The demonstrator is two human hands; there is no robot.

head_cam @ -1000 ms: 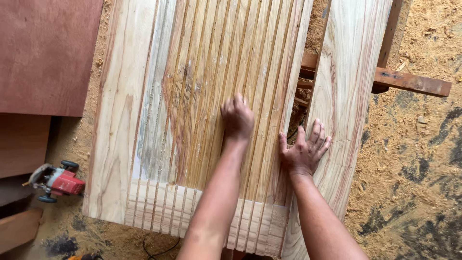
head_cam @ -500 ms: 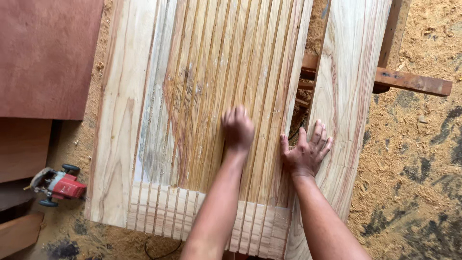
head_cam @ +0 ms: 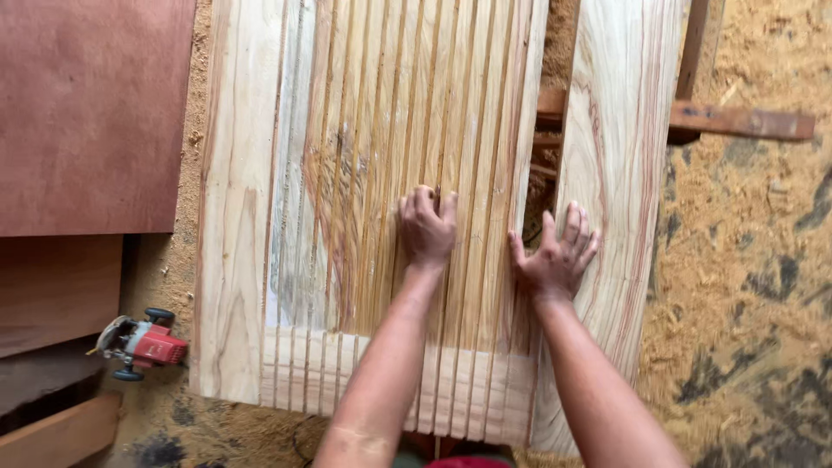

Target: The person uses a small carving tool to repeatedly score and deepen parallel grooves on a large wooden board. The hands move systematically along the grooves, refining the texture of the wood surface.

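A large pale wooden panel cut with many long parallel grooves fills the centre of the frame, running from the top edge down to the lower middle. A smooth ungrooved strip forms its left margin, and a short cross-grooved band closes its bottom end.

The left hand sits in the middle of the frame on the grooved face, fingers curled under into a loose fist. Something thin and dark shows between its knuckles, possibly a small piece of abrasive or a tool, but it is too small to make out.

The right hand lies just to the right of it, open and flat with fingers spread. It bridges the right edge of the grooved panel and a smooth light plank with reddish grain streaks that runs along the panel's right side, with a narrow dark gap between the two boards higher up.

At the upper right, a dark brown timber crosspiece sticks out from beneath the plank. At the lower left, a small red power tool with black wheels rests on the sawdust-covered floor. A flat reddish-brown board occupies the upper left corner.
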